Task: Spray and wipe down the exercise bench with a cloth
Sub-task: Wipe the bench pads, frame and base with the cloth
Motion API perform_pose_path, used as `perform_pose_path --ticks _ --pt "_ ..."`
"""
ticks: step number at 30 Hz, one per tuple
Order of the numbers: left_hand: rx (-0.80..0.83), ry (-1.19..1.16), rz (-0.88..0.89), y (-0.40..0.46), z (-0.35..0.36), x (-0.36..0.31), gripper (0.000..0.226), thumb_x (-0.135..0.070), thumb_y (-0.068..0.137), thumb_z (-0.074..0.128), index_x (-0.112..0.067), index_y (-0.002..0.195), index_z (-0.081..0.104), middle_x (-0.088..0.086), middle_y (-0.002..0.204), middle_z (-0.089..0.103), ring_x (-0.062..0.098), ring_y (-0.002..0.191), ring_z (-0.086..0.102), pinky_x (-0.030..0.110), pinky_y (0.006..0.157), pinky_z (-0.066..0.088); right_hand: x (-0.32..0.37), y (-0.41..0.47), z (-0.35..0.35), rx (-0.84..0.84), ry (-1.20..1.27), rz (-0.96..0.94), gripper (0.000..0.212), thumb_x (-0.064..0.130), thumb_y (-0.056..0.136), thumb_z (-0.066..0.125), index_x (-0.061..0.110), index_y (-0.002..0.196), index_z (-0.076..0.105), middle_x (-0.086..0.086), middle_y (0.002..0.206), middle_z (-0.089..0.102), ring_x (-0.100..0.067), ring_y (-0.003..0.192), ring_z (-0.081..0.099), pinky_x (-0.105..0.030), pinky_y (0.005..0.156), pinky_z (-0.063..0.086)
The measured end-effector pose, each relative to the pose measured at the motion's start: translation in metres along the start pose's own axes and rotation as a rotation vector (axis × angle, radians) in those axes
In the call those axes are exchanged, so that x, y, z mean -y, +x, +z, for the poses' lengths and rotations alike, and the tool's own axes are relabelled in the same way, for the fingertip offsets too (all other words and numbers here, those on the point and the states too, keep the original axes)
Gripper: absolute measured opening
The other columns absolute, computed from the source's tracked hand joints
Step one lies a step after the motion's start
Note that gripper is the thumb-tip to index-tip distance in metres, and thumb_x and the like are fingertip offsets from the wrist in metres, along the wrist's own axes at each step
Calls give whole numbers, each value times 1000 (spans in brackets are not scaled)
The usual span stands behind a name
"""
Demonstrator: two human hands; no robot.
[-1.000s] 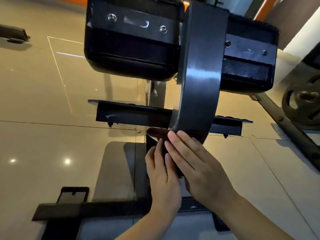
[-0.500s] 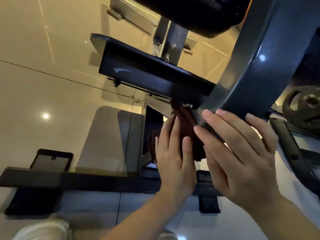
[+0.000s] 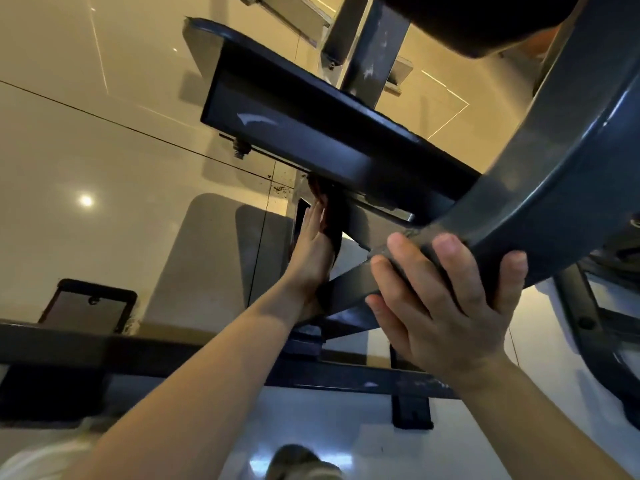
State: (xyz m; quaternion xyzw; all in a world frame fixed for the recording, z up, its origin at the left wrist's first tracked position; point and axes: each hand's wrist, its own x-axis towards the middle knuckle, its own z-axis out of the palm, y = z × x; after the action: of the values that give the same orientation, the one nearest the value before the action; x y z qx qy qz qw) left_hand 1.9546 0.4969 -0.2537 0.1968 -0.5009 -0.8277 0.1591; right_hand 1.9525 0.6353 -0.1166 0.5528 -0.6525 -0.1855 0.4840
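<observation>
Tight under here: the left hand (image 3: 313,251) is wedged below the crossbar (image 3: 311,133), beside the upright post (image 3: 367,46). The curved frame arm (image 3: 554,168) blocks the right; open floor (image 3: 86,150) lies left.
</observation>
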Motion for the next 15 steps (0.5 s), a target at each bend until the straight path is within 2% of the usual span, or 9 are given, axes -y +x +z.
perform_pose_path --ticks 3,5,8,9,12,13,15 --pt "40 20 -28 18 -3 1 67 -66 84 44 -37 145 37 -1 152 39 23 141 35 54 114 29 1 0 3 -31 -12 6 37 42 96 43 18 121 55 -3 132 47 -24 150 7 -48 120 -5" --pt "57 14 -65 14 -4 -3 79 -72 79 43 -32 147 35 -1 155 33 20 144 29 52 117 25 2 -1 4 -33 -3 4 36 41 95 44 17 119 56 -3 132 47 -26 147 15 -49 120 -5" --pt "40 7 37 -14 3 -26 88 -76 74 49 -32 149 33 -2 156 30 16 145 26 48 119 21 2 0 0 -34 10 10 34 40 95 46 17 117 57 -4 131 47 -27 134 25 -49 120 -5" --pt "69 5 42 -27 5 -35 85 -76 72 50 -38 146 35 -4 156 31 15 145 26 48 119 21 2 0 -1 -32 3 10 34 39 95 46 17 117 58 -4 131 47 -27 134 25 -49 120 -5" --pt "140 -8 131 -60 9 -48 50 -67 77 49 -60 127 44 -5 152 37 14 144 28 49 119 21 1 4 -9 18 32 21 31 37 95 50 17 117 58 -5 133 46 -26 143 18 -48 120 -7" --pt "152 6 157 -69 8 -52 41 -62 81 47 -64 122 43 -6 152 37 11 143 29 47 119 22 1 2 -12 22 66 29 29 34 95 53 17 118 58 -5 133 46 -24 148 14 -48 120 -7" --pt "178 43 209 -79 5 -55 38 -56 86 41 -64 122 34 -11 155 30 8 145 23 44 120 20 2 8 -18 11 158 10 29 24 92 60 14 119 59 -7 135 47 -21 149 13 -46 120 -7"
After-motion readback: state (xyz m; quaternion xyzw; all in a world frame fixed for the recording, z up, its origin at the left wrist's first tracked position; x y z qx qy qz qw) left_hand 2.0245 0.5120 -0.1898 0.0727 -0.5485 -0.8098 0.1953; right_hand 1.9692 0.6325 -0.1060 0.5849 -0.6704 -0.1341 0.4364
